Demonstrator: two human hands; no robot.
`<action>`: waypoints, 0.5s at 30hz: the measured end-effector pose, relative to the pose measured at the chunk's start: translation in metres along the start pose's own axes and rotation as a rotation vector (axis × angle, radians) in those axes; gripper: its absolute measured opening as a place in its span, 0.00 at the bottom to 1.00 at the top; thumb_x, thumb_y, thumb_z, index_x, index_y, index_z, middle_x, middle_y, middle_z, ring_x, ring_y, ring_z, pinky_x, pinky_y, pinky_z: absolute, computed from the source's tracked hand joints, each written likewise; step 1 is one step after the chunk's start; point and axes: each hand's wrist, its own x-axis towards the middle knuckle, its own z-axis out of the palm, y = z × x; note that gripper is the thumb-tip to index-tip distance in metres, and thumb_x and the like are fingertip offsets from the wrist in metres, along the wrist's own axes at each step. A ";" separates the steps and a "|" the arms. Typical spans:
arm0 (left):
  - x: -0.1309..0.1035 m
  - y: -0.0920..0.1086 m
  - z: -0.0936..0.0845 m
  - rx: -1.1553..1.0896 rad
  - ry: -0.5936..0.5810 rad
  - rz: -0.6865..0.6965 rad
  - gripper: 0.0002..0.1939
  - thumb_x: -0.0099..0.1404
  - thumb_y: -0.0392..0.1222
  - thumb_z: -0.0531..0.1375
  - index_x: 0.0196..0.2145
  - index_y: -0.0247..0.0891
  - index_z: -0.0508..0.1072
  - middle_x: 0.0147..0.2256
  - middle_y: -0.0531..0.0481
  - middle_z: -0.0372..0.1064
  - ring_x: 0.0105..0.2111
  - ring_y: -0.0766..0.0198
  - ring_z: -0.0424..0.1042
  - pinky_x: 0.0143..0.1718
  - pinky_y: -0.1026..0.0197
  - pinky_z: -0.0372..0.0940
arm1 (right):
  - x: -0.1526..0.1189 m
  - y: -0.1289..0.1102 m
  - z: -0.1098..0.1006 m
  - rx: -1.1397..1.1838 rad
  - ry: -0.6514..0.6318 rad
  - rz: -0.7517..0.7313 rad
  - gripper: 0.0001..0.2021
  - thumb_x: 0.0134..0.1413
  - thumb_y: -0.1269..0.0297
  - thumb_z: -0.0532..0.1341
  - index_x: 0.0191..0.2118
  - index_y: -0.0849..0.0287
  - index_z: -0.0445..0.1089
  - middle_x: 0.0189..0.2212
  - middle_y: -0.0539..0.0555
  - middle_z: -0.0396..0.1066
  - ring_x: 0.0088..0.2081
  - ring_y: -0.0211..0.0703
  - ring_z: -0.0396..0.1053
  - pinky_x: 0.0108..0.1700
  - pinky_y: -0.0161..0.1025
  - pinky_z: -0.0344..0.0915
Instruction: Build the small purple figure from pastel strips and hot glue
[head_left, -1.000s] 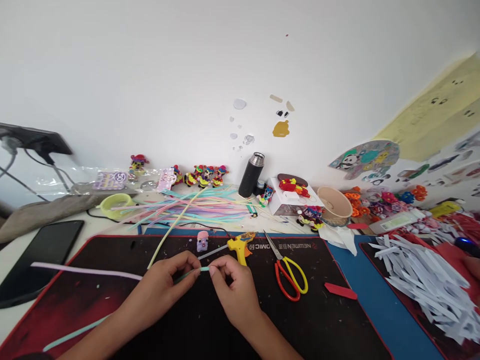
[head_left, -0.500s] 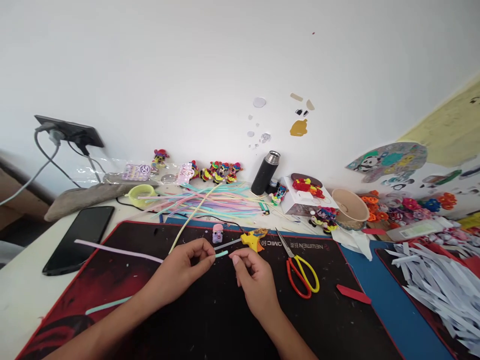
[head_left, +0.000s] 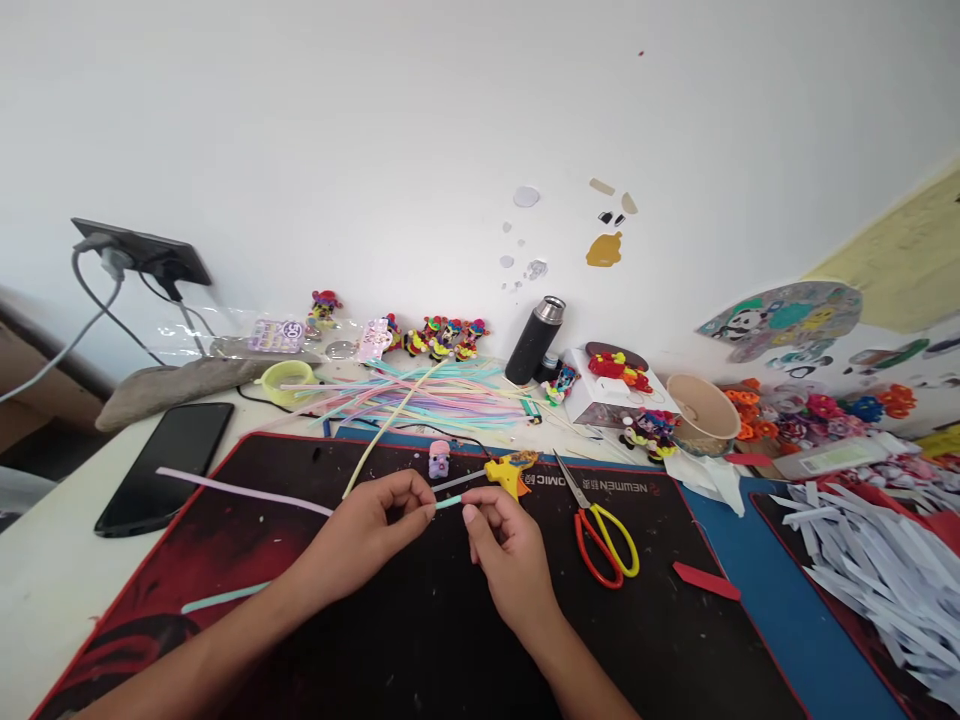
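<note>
A short mint-green stem (head_left: 448, 502) spans the gap between my two hands above the black mat. My left hand (head_left: 386, 520) pinches its left end between thumb and forefinger. The thumb and fingertips of my right hand (head_left: 501, 530) are closed on its right end. Just behind the hands are a yellow glue gun (head_left: 510, 472) with a grey glue stick and a small purple figure (head_left: 439, 459). A lilac stem (head_left: 244, 490) and another mint stem (head_left: 225, 597) lie left of my left forearm; a pale yellow stem (head_left: 390, 425) slants behind my left hand.
Scissors (head_left: 598, 530) with red and yellow handles lie right of my right hand. Along the wall are a pile of pastel stems (head_left: 450, 398), a black flask (head_left: 534, 345) and a bowl (head_left: 703, 410). A phone (head_left: 165, 468) is at the left, white paper strips (head_left: 870, 580) at the right.
My right thumb and fingertips have closed on the free right end of the mint stem, which stood just short of them before. The whole view has shifted slightly.
</note>
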 end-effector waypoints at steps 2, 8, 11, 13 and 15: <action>-0.001 -0.001 0.002 0.017 -0.012 0.011 0.14 0.69 0.52 0.58 0.34 0.39 0.73 0.25 0.58 0.60 0.27 0.64 0.59 0.30 0.63 0.54 | 0.001 -0.001 0.002 0.006 -0.011 0.001 0.15 0.66 0.51 0.62 0.45 0.58 0.75 0.20 0.44 0.62 0.22 0.37 0.62 0.25 0.34 0.56; -0.002 -0.006 0.005 0.065 -0.043 0.032 0.13 0.70 0.51 0.58 0.34 0.39 0.74 0.26 0.57 0.61 0.28 0.63 0.60 0.31 0.63 0.55 | 0.003 -0.007 0.006 -0.044 -0.035 -0.025 0.14 0.66 0.53 0.62 0.39 0.59 0.75 0.21 0.45 0.64 0.22 0.37 0.61 0.24 0.33 0.55; 0.000 -0.009 0.005 0.074 -0.052 0.026 0.14 0.71 0.52 0.58 0.34 0.39 0.74 0.27 0.56 0.62 0.29 0.63 0.61 0.32 0.63 0.56 | 0.003 -0.007 -0.008 -0.087 0.021 -0.034 0.14 0.67 0.53 0.61 0.40 0.59 0.76 0.20 0.45 0.63 0.22 0.38 0.62 0.26 0.34 0.57; 0.001 -0.010 0.004 0.074 -0.053 0.011 0.15 0.71 0.53 0.58 0.35 0.39 0.73 0.26 0.56 0.62 0.28 0.63 0.60 0.32 0.63 0.56 | 0.003 -0.005 -0.025 -0.131 0.089 -0.024 0.14 0.67 0.52 0.61 0.41 0.59 0.76 0.21 0.46 0.64 0.23 0.39 0.63 0.26 0.35 0.58; 0.001 -0.011 0.004 0.077 -0.043 0.001 0.15 0.70 0.54 0.58 0.34 0.40 0.73 0.25 0.57 0.60 0.28 0.63 0.59 0.31 0.63 0.55 | 0.002 -0.002 -0.048 -0.212 0.171 -0.030 0.16 0.67 0.51 0.60 0.43 0.59 0.76 0.24 0.49 0.69 0.24 0.41 0.65 0.27 0.36 0.61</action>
